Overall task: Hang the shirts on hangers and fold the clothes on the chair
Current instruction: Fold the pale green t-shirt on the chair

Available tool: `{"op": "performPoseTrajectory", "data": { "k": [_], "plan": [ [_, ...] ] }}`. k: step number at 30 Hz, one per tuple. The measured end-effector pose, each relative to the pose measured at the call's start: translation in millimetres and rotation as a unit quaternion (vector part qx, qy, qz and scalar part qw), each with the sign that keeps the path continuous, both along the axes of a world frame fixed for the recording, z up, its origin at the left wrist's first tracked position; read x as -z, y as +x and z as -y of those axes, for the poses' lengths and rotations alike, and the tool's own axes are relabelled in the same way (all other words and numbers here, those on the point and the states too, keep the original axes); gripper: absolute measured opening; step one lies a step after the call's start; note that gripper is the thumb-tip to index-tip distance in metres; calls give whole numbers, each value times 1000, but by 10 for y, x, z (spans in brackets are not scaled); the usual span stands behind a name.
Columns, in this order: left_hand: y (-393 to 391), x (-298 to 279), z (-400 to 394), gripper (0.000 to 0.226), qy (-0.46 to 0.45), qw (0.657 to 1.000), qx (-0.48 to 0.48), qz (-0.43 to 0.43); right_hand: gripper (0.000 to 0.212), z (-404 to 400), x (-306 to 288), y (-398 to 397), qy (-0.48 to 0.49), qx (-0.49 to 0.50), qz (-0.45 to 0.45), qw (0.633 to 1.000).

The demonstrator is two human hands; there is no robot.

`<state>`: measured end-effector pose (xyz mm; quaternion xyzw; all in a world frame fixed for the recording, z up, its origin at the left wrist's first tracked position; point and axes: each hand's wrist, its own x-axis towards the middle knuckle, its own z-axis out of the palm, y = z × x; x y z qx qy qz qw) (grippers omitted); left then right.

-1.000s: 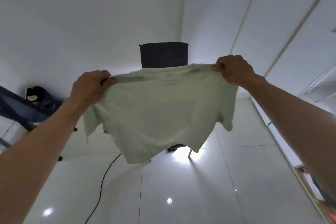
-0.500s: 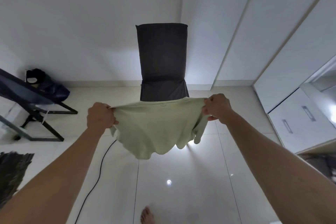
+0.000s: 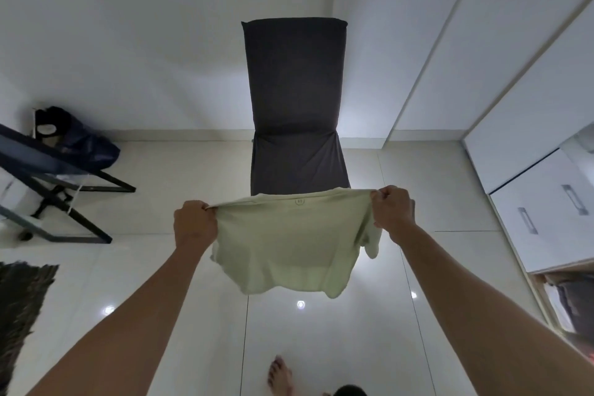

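Lowered the pale green t-shirt point(image 3: 289, 247) toward chair point(image 3: 297, 106) seat | left hand point(image 3: 194, 223), right hand point(image 3: 393, 210) fisted on shoulders, stretched flat, I'd guess for folding

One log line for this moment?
left hand: grips shoulder | right hand: grips shoulder | pale green cotton T-shirt: spread, hanging before dark fabric-covered chair

Shirt point(image 3: 289, 247) stretched between both hands, chair point(image 3: 297, 112) behind it, folding stand point(image 3: 61, 190) far left

A small round printed mark sits just inside the neck edge of the pale green shirt point(image 3: 289, 244); its characters are too small to read.
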<state>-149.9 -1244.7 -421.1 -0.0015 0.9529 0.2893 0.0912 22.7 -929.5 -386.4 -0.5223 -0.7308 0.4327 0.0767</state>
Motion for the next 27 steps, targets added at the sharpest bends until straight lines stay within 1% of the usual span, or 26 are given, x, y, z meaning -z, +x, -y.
{"op": "performPoseTrajectory", "data": {
  "k": [3, 7, 13, 15, 17, 20, 21, 24, 26, 27],
  "plan": [
    [-151, 151, -113, 18, -12, 1000, -11, 24, 22, -4, 118, -214, -13, 32, -10, 999],
    [-380, 419, -323, 24, -18, 999, -24, 46, 19, -76, 379, -496, -22, 63, -6, 998],
    [-1021, 906, -772, 31, -26, 998, -11, 64, 21, -476, 829, -1140, -8, 71, 2, 997],
    [-1352, 1102, -1003, 27, -18, 997, -12, 74, 18, -705, 1046, -1446, -25, 94, -14, 995],
    [-1627, 1244, -1227, 20, -10, 997, -21, 80, 12, -888, 1213, -1735, -71, 124, -47, 989],
    [-2129, 1612, -1704, 18, 2, 995, -62, 80, 10, -1213, 1608, -2344, -124, 160, -85, 976],
    [-2281, 1753, -1854, 20, 26, 992, -92, 83, 10, -1305, 1742, -2536, -140, 173, -96, 970],
    [-2690, 2196, -2276, 20, 102, 968, -196, 119, 12, -1581, 2223, -3077, -173, 206, -110, 957],
    [-2933, 2476, -2478, 11, 100, 961, -224, 127, 14, -1752, 2547, -3374, -184, 219, -107, 952],
    [-3047, 2612, -2529, 10, 95, 962, -221, 132, 15, -1824, 2669, -3494, -184, 221, -109, 951]
  ]
}}
